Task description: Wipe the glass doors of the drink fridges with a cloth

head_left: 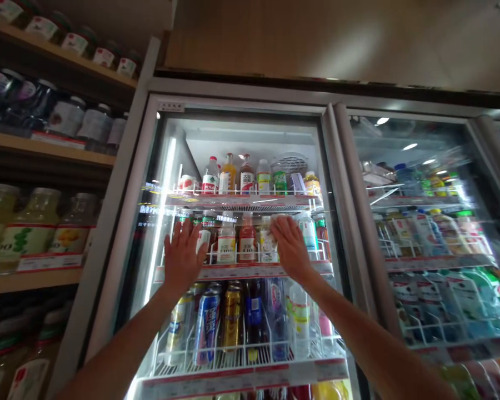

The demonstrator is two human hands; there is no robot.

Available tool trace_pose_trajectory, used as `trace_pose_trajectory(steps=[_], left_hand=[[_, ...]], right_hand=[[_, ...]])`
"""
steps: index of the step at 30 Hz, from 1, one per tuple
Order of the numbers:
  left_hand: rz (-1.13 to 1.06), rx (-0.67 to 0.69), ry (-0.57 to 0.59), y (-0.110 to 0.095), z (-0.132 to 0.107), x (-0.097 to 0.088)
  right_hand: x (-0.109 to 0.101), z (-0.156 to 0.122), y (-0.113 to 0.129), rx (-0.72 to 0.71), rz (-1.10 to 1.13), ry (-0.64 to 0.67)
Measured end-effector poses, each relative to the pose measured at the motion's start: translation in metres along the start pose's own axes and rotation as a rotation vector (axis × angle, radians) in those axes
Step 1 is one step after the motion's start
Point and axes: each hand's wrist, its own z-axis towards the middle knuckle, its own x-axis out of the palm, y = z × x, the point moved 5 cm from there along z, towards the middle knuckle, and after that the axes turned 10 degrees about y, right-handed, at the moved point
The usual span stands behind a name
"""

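Observation:
Both arms reach up in front of the glass door (pixel 250 128) of a lit drinks fridge. My left hand (pixel 183 251) is raised with its fingers spread and nothing in it, overlapping the left end of the middle shelf. To the right, my right hand (pixel 290 244) is also raised, fingers extended and tilted left, partly covering a pale bottle (pixel 268 241). Whether either palm touches the glass cannot be told. Between the hands stand a red-orange bottle (pixel 247 239) and a white-labelled bottle (pixel 226 241) on the middle shelf.
Bottles line the fridge's top shelf (pixel 250 201). Below the hands are a blue can (pixel 207 325) and a gold can (pixel 233 316) behind a wire rail. A second fridge door (pixel 416 139) is at right. Wooden shelving (pixel 45 149) with bottles and jars stands at left.

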Motion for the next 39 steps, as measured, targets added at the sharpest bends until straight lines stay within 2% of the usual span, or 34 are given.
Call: trace_pose_trajectory(steps=[1, 2, 5, 6, 8, 11, 13, 14, 15, 17, 19, 21, 23, 25, 26, 29, 31, 33, 35, 37, 39], left_hand=[[0.005, -0.001, -0.001, 0.002, 0.001, 0.001], [0.01, -0.007, -0.002, 0.004, 0.001, 0.001], [0.021, -0.02, -0.004, 0.011, 0.001, 0.002], [0.021, -0.024, -0.01, 0.013, 0.0, 0.003], [0.021, -0.019, -0.025, 0.016, 0.0, 0.004], [0.04, -0.013, -0.043, 0.018, -0.001, 0.005], [0.054, -0.012, -0.025, 0.018, -0.001, 0.005], [0.059, -0.01, -0.008, 0.019, -0.001, 0.004], [0.063, -0.005, 0.008, 0.019, -0.002, 0.003], [0.072, 0.013, 0.034, 0.019, -0.004, 0.002], [0.079, 0.029, 0.05, 0.018, -0.006, 0.001], [0.084, 0.035, 0.057, 0.017, -0.007, 0.0], [0.088, 0.03, 0.063, 0.017, -0.007, 0.0], [0.095, 0.021, 0.073, 0.018, -0.007, 0.0], [0.098, 0.022, 0.081, 0.019, -0.007, 0.0], [0.088, 0.045, 0.093, 0.022, -0.009, -0.001], [0.052, 0.059, 0.054, 0.02, -0.008, -0.004], [-0.03, 0.089, -0.015, 0.009, -0.002, -0.008], [-0.18, 0.164, -0.058, -0.014, 0.009, -0.009], [-0.373, 0.246, -0.042, -0.046, 0.025, -0.007], [-0.512, 0.273, 0.034, -0.081, 0.041, 0.003]], right_hand=[[0.0, 0.0, -0.001, -0.017, -0.005, 0.019], [-0.003, 0.001, -0.01, 0.034, -0.014, -0.002], [-0.014, 0.01, -0.057, 0.373, -0.031, -0.194], [-0.015, 0.015, -0.065, 0.44, -0.03, -0.237], [-0.011, 0.028, -0.055, 0.411, -0.023, -0.239], [0.001, 0.041, -0.008, 0.108, -0.021, -0.09], [0.003, 0.042, 0.005, -0.031, -0.029, -0.008], [0.0, 0.043, -0.001, -0.006, -0.031, -0.013], [-0.005, 0.045, -0.014, 0.081, -0.029, -0.05], [-0.013, 0.051, -0.044, 0.322, -0.01, -0.162], [-0.012, 0.057, -0.05, 0.436, 0.009, -0.217], [-0.004, 0.062, -0.025, 0.339, 0.016, -0.17], [0.005, 0.06, 0.013, 0.135, 0.011, -0.064], [0.007, 0.055, 0.032, 0.01, 0.016, 0.018], [0.003, 0.054, 0.028, 0.036, 0.025, 0.024], [-0.013, 0.06, -0.013, 0.336, 0.063, -0.084], [-0.017, 0.067, -0.025, 0.445, 0.077, -0.132], [-0.011, 0.074, -0.006, 0.388, 0.088, -0.101], [0.001, 0.073, 0.032, 0.249, 0.111, -0.019], [0.012, 0.062, 0.066, 0.129, 0.161, 0.05], [0.015, 0.045, 0.079, 0.057, 0.232, 0.074]])
